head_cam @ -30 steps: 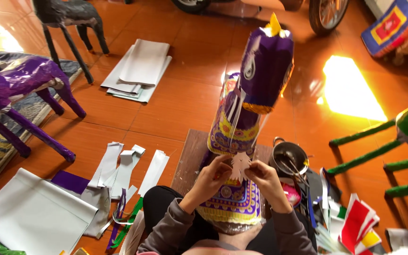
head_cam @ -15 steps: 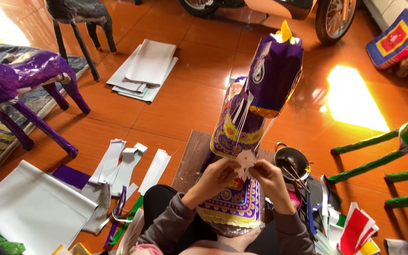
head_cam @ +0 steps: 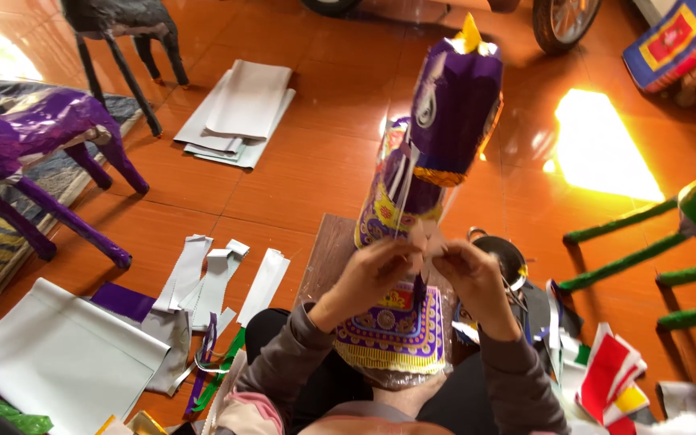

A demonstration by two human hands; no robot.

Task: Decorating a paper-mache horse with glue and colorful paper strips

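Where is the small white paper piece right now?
In the head view, the paper piece sits near centre, pinched between the left hand and right hand, just in front of the purple paper horse.

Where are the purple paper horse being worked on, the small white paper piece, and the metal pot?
purple paper horse [head_cam: 454, 97]: head view, on its purple head.
small white paper piece [head_cam: 431, 242]: head view, on its middle, between both hands.
metal pot [head_cam: 503, 254]: head view, on its dark inside.
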